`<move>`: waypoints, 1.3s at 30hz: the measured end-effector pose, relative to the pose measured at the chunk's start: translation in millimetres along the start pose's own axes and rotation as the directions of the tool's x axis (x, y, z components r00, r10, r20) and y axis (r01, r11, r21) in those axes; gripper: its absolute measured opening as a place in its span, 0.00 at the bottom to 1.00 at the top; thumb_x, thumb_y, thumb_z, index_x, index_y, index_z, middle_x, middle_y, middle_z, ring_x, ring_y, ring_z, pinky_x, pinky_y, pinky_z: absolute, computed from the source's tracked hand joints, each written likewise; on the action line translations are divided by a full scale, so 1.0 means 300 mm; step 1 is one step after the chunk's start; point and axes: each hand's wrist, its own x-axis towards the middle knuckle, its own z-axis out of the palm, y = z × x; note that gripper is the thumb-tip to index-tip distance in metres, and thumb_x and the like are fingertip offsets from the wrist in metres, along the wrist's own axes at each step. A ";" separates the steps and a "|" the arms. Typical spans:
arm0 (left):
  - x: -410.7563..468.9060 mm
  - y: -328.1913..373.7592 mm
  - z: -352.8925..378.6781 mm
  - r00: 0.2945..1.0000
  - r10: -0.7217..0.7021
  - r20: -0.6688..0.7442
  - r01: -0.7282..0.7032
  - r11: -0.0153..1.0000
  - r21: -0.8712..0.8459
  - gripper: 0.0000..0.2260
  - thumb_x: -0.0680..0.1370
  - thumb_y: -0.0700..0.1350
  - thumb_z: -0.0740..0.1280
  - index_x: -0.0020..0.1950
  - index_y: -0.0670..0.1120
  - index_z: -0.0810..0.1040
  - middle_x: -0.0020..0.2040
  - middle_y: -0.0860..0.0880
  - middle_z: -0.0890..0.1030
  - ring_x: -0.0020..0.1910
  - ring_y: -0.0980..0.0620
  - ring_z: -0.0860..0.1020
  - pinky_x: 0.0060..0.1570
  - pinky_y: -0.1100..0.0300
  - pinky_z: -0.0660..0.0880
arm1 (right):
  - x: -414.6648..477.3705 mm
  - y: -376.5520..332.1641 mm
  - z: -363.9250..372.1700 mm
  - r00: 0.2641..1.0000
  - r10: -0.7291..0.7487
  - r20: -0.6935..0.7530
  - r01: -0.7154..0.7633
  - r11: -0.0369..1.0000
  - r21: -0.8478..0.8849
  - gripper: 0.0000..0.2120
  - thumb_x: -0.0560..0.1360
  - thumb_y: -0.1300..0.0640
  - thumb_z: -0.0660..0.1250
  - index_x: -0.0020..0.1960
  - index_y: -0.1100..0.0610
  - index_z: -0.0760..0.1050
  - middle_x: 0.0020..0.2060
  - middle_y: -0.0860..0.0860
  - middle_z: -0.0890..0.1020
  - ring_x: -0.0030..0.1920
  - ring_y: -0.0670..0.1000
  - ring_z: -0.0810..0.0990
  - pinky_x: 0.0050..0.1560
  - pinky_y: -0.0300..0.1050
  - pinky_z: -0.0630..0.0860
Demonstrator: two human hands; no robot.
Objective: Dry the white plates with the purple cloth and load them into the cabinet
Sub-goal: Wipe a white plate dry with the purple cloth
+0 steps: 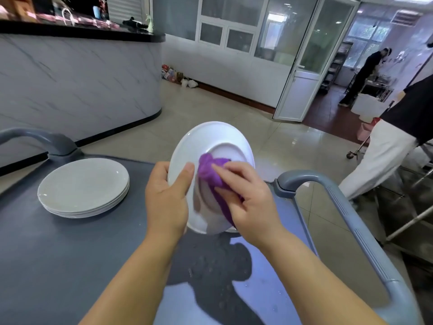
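- White plate (210, 137) is up on edge, tilted, above the grey surface (70, 254), its underside turned our way.
- Left hand (166, 195) grips the left rim, thumb laid across the near face, fingers hidden behind.
- Right hand (248, 200) curls its fingers over the bunched purple cloth (208, 170) and presses it against the base ring.
- Droplets (210, 266) speckle the surface just below.
- Stack of white plates (83, 186) lies flat, well off to the left on that surface.
- Cart handle (351, 207) curves past on the right.
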 end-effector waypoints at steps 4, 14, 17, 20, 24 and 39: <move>0.030 0.019 -0.028 0.999 0.003 -0.040 -0.002 1.000 0.013 0.08 0.70 0.53 0.71 0.33 0.57 0.75 0.38 0.51 0.78 0.39 0.50 0.75 0.44 0.49 0.74 | -0.090 0.044 -0.002 0.993 -0.053 0.105 0.060 0.996 -0.067 0.14 0.76 0.65 0.63 0.60 0.62 0.80 0.50 0.57 0.78 0.51 0.51 0.76 0.54 0.35 0.72; -0.016 -0.001 0.019 0.997 -0.029 0.074 0.026 0.999 0.041 0.11 0.77 0.45 0.69 0.37 0.49 0.70 0.33 0.54 0.76 0.32 0.54 0.73 0.36 0.56 0.70 | 0.068 0.018 -0.037 0.903 0.332 -0.274 -0.344 0.939 0.006 0.13 0.76 0.65 0.66 0.57 0.54 0.82 0.46 0.45 0.76 0.48 0.36 0.74 0.51 0.24 0.65; -0.008 -0.007 0.013 0.997 -0.060 0.057 0.060 0.998 0.008 0.11 0.76 0.45 0.70 0.35 0.51 0.72 0.33 0.52 0.77 0.33 0.53 0.74 0.36 0.55 0.72 | 0.045 -0.005 -0.003 0.986 0.105 -0.126 -0.112 0.992 -0.052 0.13 0.75 0.67 0.67 0.58 0.59 0.81 0.50 0.51 0.79 0.53 0.46 0.77 0.57 0.31 0.69; 0.004 -0.009 -0.016 0.995 -0.091 0.049 0.092 0.996 -0.014 0.13 0.75 0.46 0.71 0.31 0.56 0.76 0.32 0.54 0.78 0.35 0.50 0.74 0.39 0.52 0.72 | -0.029 0.003 0.018 1.000 -0.014 0.015 0.015 0.999 -0.041 0.13 0.75 0.67 0.66 0.58 0.61 0.81 0.51 0.55 0.79 0.53 0.50 0.77 0.58 0.35 0.71; 0.015 0.002 -0.048 0.999 -0.047 0.019 0.046 0.998 0.045 0.09 0.70 0.52 0.71 0.31 0.58 0.76 0.34 0.55 0.77 0.36 0.51 0.75 0.40 0.52 0.72 | -0.135 0.058 0.016 0.995 0.030 0.099 -0.024 0.998 -0.055 0.14 0.74 0.64 0.60 0.55 0.61 0.81 0.51 0.51 0.77 0.51 0.48 0.75 0.56 0.32 0.70; -0.031 -0.020 -0.078 0.815 0.240 0.528 -0.488 0.775 0.402 0.12 0.71 0.61 0.66 0.48 0.56 0.77 0.38 0.51 0.79 0.32 0.51 0.74 0.34 0.60 0.70 | -0.028 0.076 -0.162 0.486 0.874 -0.019 -0.738 0.422 0.526 0.17 0.72 0.49 0.65 0.30 0.59 0.76 0.28 0.51 0.77 0.31 0.50 0.75 0.38 0.47 0.71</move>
